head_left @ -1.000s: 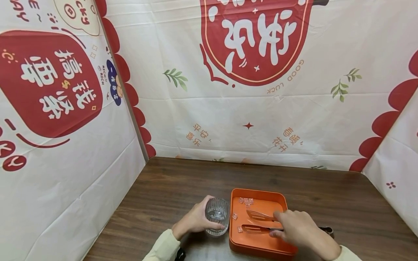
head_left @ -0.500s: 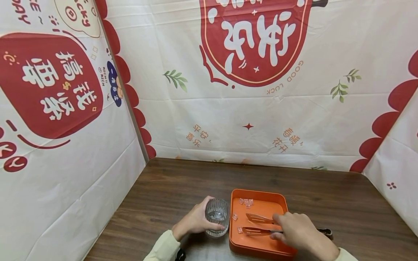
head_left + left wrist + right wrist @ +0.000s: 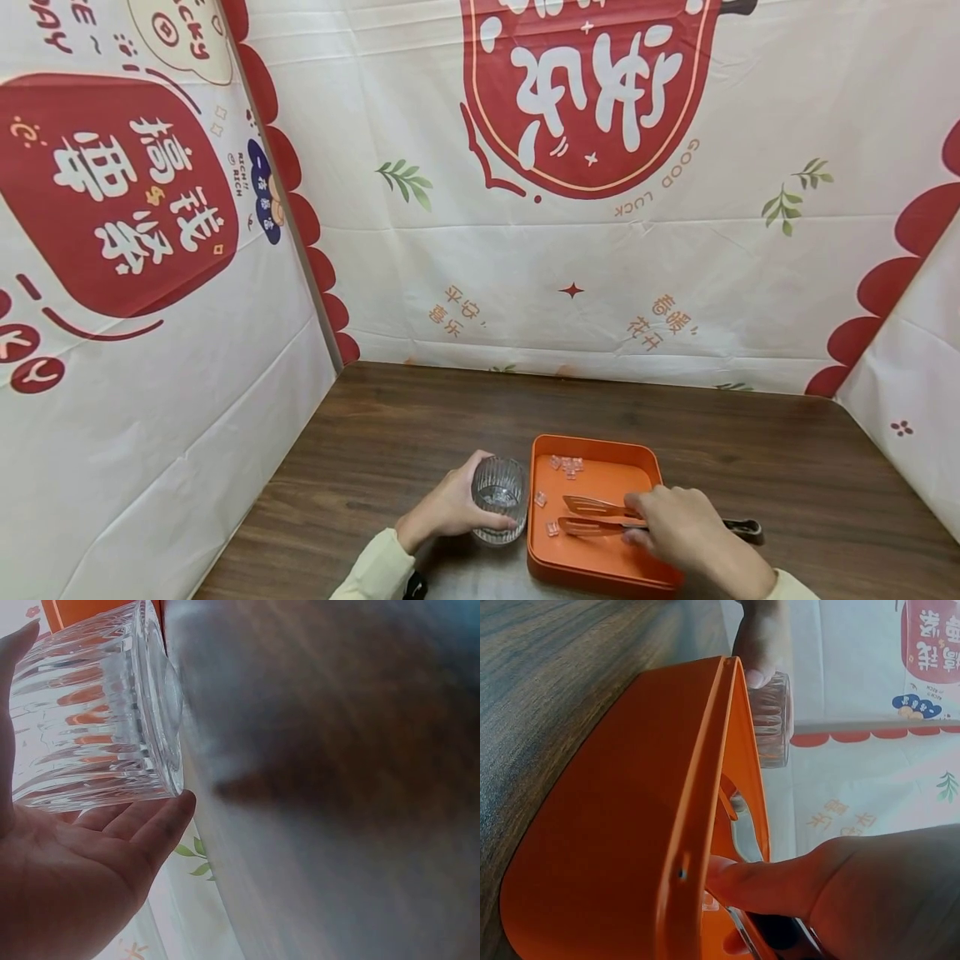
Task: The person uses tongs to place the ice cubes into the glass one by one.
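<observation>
My left hand (image 3: 455,502) holds a clear ribbed glass (image 3: 500,500) around its side, just left of an orange tray (image 3: 535,557). In the left wrist view, fingers and thumb lie on either side of the glass (image 3: 97,720). My right hand (image 3: 678,521) grips a pair of tongs (image 3: 600,527) with orange slotted heads and metal arms. Their heads are low inside the tray, a small gap between them. A clear cube (image 3: 552,528) lies by the lower head, and another cube (image 3: 541,498) sits near the tray's left wall. Several more clear cubes (image 3: 567,465) cluster at the back left.
The brown wooden table (image 3: 420,400) extends behind and to both sides of the tray. A white printed cloth (image 3: 525,258) hangs along its back, with more cloth at the left and right. The tray's raised wall (image 3: 615,810) stands close to my right hand.
The two tong heads have drawn closer together, the upper one shifting toward the lower. The left hand and the glass have stayed in place.
</observation>
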Tool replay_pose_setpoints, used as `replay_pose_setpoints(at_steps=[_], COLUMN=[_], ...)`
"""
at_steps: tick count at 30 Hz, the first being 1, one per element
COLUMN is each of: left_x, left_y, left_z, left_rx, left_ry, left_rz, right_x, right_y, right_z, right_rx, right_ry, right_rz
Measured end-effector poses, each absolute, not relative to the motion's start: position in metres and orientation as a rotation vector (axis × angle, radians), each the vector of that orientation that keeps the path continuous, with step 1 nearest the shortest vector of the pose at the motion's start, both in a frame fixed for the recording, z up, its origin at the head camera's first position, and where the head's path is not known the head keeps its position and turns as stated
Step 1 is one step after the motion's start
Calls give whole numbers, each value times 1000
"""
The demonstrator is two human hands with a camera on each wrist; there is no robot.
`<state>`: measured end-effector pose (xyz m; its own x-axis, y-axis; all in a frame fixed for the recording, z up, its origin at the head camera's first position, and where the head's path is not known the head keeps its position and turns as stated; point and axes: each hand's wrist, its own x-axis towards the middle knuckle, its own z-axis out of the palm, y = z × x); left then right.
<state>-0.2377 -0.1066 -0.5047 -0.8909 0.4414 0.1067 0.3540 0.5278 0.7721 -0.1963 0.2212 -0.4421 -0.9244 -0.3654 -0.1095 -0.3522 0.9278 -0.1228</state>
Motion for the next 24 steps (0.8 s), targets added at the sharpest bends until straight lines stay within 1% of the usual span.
replay_pose_setpoints(at_steps=[4,24], left_x=[-238,-239], left_y=[-106,-108], left_z=[-505,-505], left_rx=[689,667], left_ry=[2655,2661], left_rz=[1305,1303], right_x=[-197,-195], right_y=[220,217], right_z=[-443,-456], right_rx=[-564,-791], right_ry=[2956,3128], right_rz=[-151,-73])
